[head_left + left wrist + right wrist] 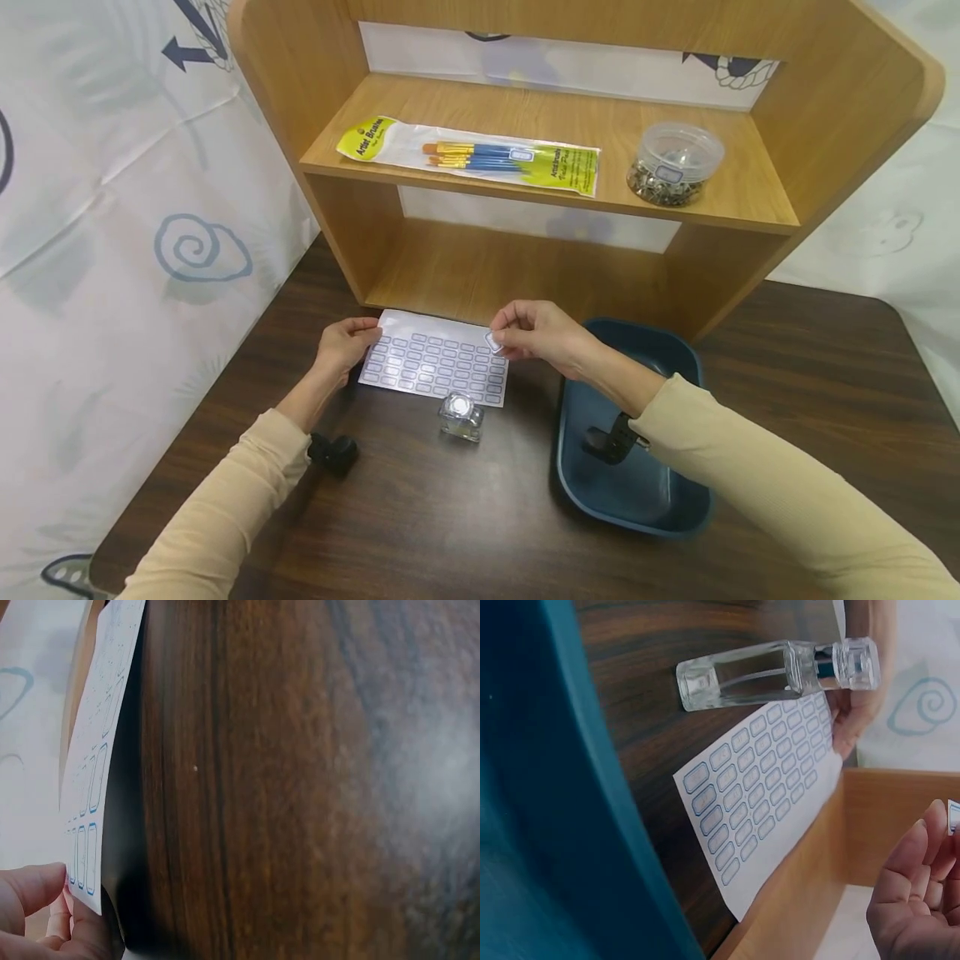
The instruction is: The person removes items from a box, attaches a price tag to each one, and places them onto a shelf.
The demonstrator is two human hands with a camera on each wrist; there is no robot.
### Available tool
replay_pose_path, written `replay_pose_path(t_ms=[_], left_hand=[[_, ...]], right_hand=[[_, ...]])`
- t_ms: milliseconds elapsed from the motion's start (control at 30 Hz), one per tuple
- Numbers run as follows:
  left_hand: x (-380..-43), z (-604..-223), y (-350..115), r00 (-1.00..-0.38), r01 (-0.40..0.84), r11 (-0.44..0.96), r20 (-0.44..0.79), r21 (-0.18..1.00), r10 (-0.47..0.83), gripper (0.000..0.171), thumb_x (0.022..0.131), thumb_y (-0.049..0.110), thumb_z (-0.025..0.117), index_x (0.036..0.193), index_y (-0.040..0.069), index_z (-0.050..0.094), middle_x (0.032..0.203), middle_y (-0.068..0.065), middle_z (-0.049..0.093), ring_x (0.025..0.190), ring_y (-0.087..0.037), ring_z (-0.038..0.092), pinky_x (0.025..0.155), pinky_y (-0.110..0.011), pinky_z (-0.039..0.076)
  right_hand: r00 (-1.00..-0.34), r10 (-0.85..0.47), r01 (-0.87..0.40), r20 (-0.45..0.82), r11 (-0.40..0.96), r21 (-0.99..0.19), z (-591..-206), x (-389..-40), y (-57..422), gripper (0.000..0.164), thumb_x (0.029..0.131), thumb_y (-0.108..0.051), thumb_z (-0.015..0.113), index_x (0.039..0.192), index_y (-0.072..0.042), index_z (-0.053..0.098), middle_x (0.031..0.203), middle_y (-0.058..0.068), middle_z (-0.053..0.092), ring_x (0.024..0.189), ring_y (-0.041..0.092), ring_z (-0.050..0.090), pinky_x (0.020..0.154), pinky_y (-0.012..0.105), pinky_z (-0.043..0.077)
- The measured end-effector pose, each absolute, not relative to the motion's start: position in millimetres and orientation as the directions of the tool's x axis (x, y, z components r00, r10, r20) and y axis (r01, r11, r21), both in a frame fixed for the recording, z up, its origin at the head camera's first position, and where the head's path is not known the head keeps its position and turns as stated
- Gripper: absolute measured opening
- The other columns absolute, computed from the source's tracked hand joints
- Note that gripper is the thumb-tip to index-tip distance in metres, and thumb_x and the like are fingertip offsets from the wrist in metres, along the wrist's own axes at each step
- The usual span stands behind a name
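My left hand (pixel 348 343) pinches the left edge of a white sheet of blue-bordered labels (pixel 435 358), thumb on top and fingers beneath, as the left wrist view shows. That edge is lifted off the dark table. Above the sheet's right end, my right hand (pixel 542 335) pinches a single small label (pixel 493 342) between thumb and fingertips; in the right wrist view only part of this label (pixel 954 817) shows. A clear glass bottle with a clear stopper (pixel 772 675) stands upright on the table (pixel 405 500), just in front of the sheet.
A blue plastic bin (pixel 637 508) sits under my right forearm. Behind the sheet stands a wooden shelf unit (pixel 480 250). On its shelf lie a labelled pack of artist brushes (pixel 472 158) and a labelled clear jar of small metal pieces (pixel 675 162). Patterned cloth (pixel 112 208) hangs at the left.
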State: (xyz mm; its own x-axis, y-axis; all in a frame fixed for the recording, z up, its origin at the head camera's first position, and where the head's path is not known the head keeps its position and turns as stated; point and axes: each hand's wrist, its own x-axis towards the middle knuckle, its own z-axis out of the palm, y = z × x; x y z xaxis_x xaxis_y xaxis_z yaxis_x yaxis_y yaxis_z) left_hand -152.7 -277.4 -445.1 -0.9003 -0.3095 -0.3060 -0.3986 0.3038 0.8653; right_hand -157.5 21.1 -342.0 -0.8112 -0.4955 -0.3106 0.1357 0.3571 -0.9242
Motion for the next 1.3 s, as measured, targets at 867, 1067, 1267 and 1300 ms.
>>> replay_pose_path(t_ms=[867, 1067, 1267, 1300], left_hand=[[-133.0, -381.8, -220.7, -0.993, -0.054, 0.376, -0.090, 0.925, 0.078, 0.027, 0.090, 0.011, 0.063, 0.112, -0.005, 0.060, 0.105, -0.024, 0.064, 0.089, -0.024, 0.064, 0.076, -0.028, 0.055], [-120.4, -358.3, -174.2, -0.939, -0.050, 0.275, -0.139, 0.960, 0.315, 0.024, 0.087, 0.009, 0.066, 0.107, -0.004, 0.062, 0.099, -0.021, 0.065, 0.081, -0.013, 0.064, 0.077, -0.029, 0.055], [-116.7, -352.9, -152.2, -0.898, -0.080, 0.227, -0.169, 0.971, 0.407, 0.023, 0.085, 0.008, 0.067, 0.104, -0.004, 0.063, 0.092, -0.018, 0.066, 0.080, -0.015, 0.064, 0.082, -0.037, 0.055], [-116.7, -352.9, -150.1, -0.891, -0.080, 0.220, -0.169, 0.972, 0.420, 0.022, 0.085, 0.007, 0.067, 0.104, -0.005, 0.063, 0.093, -0.020, 0.066, 0.080, -0.015, 0.064, 0.082, -0.037, 0.055]], right_hand=[[-0.819, -0.515, 0.055, -0.252, 0.367, -0.929, -339.4, -136.8, 55.3, 0.018, 0.087, -0.004, 0.064, 0.102, 0.002, 0.058, 0.085, 0.009, 0.060, 0.079, 0.022, 0.059, 0.077, 0.030, 0.055], [-0.802, -0.556, 0.028, -0.220, 0.332, -0.943, -338.8, -132.8, 58.6, 0.022, 0.086, -0.001, 0.064, 0.104, 0.005, 0.053, 0.084, 0.009, 0.061, 0.077, 0.022, 0.060, 0.076, 0.033, 0.056], [-0.796, -0.577, -0.005, -0.183, 0.309, -0.951, -339.6, -129.1, 62.9, 0.022, 0.085, 0.002, 0.064, 0.101, 0.008, 0.050, 0.078, 0.008, 0.058, 0.072, 0.018, 0.060, 0.070, 0.028, 0.056], [-0.796, -0.579, -0.009, -0.178, 0.305, -0.952, -339.8, -128.7, 63.6, 0.022, 0.085, 0.003, 0.064, 0.100, 0.008, 0.049, 0.077, 0.008, 0.058, 0.072, 0.018, 0.060, 0.068, 0.026, 0.055]])
